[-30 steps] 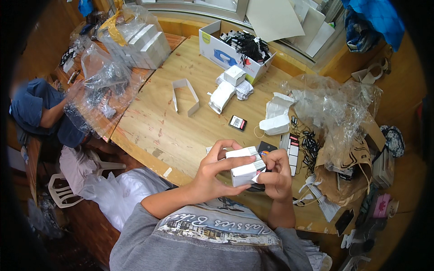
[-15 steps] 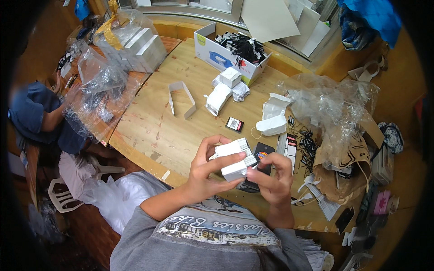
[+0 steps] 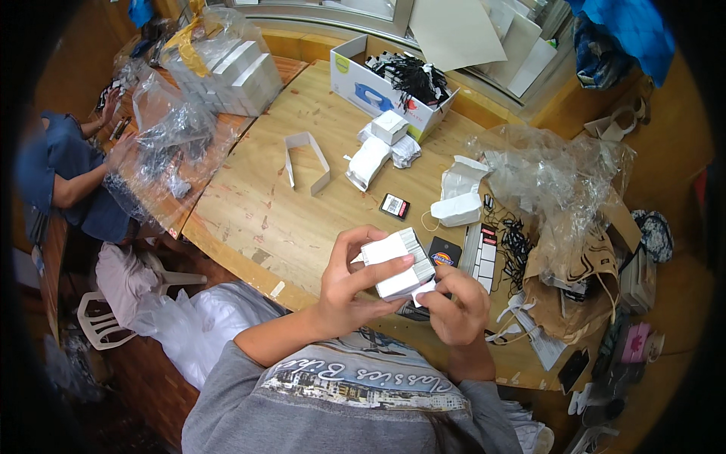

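My left hand [image 3: 340, 286] is wrapped round a thick block of stacked white cards [image 3: 390, 257], held above the table's near edge. At the block's lower right corner, my right hand [image 3: 460, 306] pinches a small white paper piece [image 3: 424, 293]; whether it is still attached to the block cannot be told. Just beyond the hands lie a black tag [image 3: 443, 254] with a coloured emblem and a small black-edged card stack [image 3: 395, 206]. A bent white paper band [image 3: 326, 181] stands on the table farther left.
A cardboard box [image 3: 355, 91] of black strings stands at the back, with wrapped white bundles [image 3: 369, 165] before it. Crumpled clear plastic [image 3: 560, 178], loose black cords [image 3: 514, 242] and a brown paper bag [image 3: 563, 291] crowd the right. A co-worker [image 3: 72, 174] sits at left.
My right hand's fingers have closed in a pinch on the white paper piece, drawing it out at the block's corner. My left hand keeps its hold. The co-worker's arms have shifted.
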The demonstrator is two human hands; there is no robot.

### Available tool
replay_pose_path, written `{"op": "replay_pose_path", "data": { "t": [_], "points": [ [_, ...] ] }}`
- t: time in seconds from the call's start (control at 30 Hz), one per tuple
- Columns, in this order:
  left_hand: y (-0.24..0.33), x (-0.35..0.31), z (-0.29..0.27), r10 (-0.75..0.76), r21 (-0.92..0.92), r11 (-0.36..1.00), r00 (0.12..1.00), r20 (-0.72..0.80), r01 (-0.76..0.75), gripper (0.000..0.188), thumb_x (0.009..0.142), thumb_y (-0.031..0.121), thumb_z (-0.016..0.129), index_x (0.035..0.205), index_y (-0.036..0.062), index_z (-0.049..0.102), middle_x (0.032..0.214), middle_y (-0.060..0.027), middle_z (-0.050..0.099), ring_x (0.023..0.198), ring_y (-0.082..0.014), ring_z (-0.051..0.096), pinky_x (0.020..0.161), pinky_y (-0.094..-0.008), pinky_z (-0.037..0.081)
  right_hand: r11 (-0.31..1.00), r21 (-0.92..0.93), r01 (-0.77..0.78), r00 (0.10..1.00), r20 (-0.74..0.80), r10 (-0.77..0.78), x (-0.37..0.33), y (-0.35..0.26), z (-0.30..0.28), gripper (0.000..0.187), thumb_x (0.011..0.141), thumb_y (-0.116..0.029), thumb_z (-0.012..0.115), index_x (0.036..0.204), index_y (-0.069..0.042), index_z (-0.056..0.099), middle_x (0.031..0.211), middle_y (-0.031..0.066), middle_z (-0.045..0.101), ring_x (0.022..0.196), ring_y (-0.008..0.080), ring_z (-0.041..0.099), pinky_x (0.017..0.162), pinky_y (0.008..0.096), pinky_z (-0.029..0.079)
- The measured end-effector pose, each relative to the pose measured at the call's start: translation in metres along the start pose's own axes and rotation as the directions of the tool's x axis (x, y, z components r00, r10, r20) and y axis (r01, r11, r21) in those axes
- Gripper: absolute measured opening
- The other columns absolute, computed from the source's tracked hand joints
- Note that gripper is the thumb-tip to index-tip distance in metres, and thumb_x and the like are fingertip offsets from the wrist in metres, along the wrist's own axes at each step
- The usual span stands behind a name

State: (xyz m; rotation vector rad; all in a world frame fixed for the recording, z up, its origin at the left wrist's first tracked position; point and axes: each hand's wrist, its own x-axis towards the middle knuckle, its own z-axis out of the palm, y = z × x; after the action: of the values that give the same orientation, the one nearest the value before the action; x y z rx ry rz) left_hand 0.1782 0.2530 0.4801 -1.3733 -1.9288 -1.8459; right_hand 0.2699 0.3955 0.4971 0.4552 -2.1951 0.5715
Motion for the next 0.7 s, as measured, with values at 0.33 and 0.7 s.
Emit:
{"op": "replay_pose_path", "data": {
  "t": [0.33, 0.7],
  "points": [
    [-0.002, -0.010, 0.013, -0.104, -0.195, 0.978, 0.987, -0.124, 0.079, 0.058, 0.050, -0.003, 0.074, 0.104, 0.0082, 0.059, 0.111, -0.0136, 0.034, 0.093, -0.0247, 0.052, 0.077, -0.0316, 0.046, 0.980, -0.182, 0.081, 0.988, -0.117, -0.103, -0.004, -0.012, 0.009, 0.023, 0.066, -0.004, 0.064, 0.087, 0.000, 0.055, 0.084, 0.0104, 0.053, 0.079, 0.0325, 0.057, 0.057, 0.0351, 0.054],
    [-0.009, -0.003, 0.016, 0.074, -0.007, 0.997, 0.946, -0.314, -0.080, 0.063, 0.053, 0.006, 0.079, 0.110, 0.0114, 0.052, 0.112, -0.0174, 0.031, 0.093, -0.0282, 0.051, 0.074, -0.0322, 0.048, 0.995, -0.092, 0.027, 0.993, -0.110, -0.037, 0.002, -0.032, 0.018, 0.024, 0.067, -0.004, 0.065, 0.090, 0.000, 0.056, 0.091, 0.0126, 0.052, 0.087, 0.0274, 0.055, 0.067, 0.0348, 0.052]
  ]
}}
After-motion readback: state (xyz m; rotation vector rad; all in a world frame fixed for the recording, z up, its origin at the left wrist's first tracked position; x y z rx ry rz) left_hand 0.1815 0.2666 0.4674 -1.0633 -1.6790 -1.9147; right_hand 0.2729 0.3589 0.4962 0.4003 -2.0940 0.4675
